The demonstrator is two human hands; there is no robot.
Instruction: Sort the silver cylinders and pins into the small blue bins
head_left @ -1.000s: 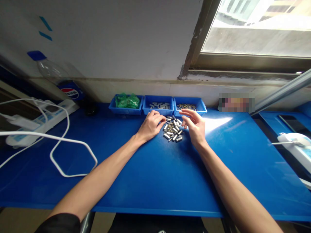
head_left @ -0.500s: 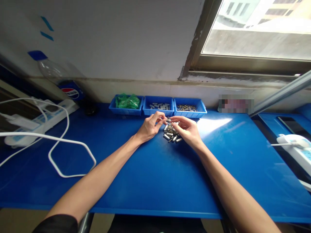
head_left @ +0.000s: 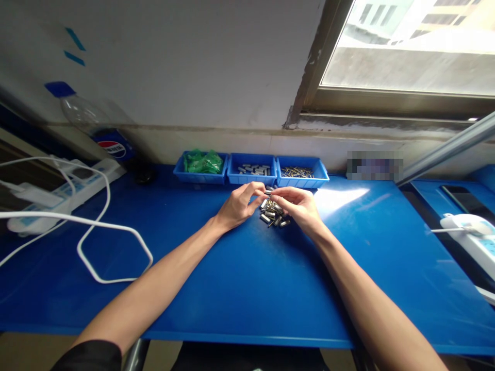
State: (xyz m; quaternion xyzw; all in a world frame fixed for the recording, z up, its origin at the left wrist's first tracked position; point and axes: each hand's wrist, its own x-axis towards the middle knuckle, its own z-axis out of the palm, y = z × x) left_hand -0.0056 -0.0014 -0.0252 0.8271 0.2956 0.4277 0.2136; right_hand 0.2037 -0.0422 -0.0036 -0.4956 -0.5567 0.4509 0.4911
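Note:
My left hand (head_left: 240,203) and my right hand (head_left: 299,206) meet just above a small pile of metal pieces (head_left: 274,215) on the blue table (head_left: 247,278). Both hands have their fingertips pinched together, and a small metal piece (head_left: 267,192) sits between them. The pile lies directly under and between the two hands, partly hidden by my right fingers.
Three blue trays stand at the back: one with green bags (head_left: 201,166), one with grey metal pieces (head_left: 252,169), one with thin pins (head_left: 301,171). A power strip (head_left: 58,196) with white cables (head_left: 112,232) lies left, by a plastic bottle (head_left: 96,129). A white device (head_left: 469,232) is right.
My right hand came in from the right and closed its fingers against my left hand's fingertips. My left hand lifted off the pile and pinched a metal piece.

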